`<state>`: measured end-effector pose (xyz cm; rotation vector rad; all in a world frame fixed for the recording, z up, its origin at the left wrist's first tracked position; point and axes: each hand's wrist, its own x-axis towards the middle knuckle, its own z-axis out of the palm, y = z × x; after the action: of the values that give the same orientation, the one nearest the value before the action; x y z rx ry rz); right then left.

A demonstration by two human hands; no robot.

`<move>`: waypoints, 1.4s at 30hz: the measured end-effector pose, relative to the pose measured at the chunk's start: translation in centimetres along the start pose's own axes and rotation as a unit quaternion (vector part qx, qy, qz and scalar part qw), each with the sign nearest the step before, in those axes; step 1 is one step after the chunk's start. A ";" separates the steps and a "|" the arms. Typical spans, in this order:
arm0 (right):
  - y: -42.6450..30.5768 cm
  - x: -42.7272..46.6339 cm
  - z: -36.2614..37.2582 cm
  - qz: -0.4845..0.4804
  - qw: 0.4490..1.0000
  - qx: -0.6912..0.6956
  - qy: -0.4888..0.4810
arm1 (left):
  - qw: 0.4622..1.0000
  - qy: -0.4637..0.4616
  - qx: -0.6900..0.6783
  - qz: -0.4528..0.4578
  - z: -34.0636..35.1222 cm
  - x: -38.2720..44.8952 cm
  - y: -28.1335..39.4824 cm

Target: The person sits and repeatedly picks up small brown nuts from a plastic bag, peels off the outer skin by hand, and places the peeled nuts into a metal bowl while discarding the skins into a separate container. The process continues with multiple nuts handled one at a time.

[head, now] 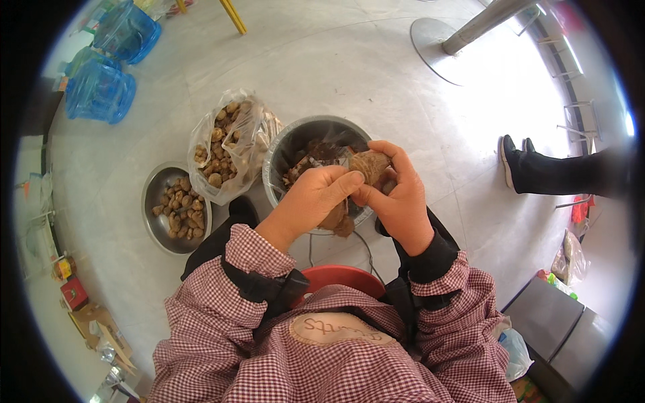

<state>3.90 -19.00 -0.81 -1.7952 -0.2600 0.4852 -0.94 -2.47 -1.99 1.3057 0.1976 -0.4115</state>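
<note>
My right hand grips a brown, fibrous taro corm between thumb and fingers. The thumb of my left hand reaches the corm's near side. Below my left palm another brown, rough piece, perhaps a second corm, juts out from the curled fingers, which are mostly hidden. Both hands are above a round metal basin lined with clear plastic. Dark brown scraps lie inside it, partly covered by my hands.
Left of the basin stands a clear plastic bag of small corms. Beside it an oval steel bowl holds several more. Blue water bottles lie at far left. A metal post base and another person's leg are to the right.
</note>
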 end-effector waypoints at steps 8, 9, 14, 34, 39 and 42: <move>-0.4 0.0 -0.2 0.099 0.992 0.072 -0.029 | 0.990 0.123 0.043 0.050 -0.3 0.1 1.3; -0.4 0.0 -0.1 0.092 0.993 0.066 -0.029 | 0.989 0.121 0.052 0.067 -0.1 0.0 1.4; -0.3 0.0 0.3 0.077 0.993 0.087 -0.019 | 0.978 0.145 0.130 0.077 0.0 -0.1 1.3; 0.5 0.3 0.3 -0.014 0.999 -0.037 0.023 | 0.974 0.162 0.129 0.091 -0.3 -0.1 1.4; -0.3 0.2 -0.2 0.031 0.997 0.052 -0.046 | 0.976 0.155 0.142 0.056 -1.0 0.0 0.9; -0.7 -0.2 -0.5 0.097 0.974 0.181 -0.091 | 0.953 0.174 0.245 0.044 -1.8 0.2 0.6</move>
<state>4.05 -19.32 0.03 -1.4273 -0.1123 0.7870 -0.34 -0.68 -1.98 1.8689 0.3448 -0.1501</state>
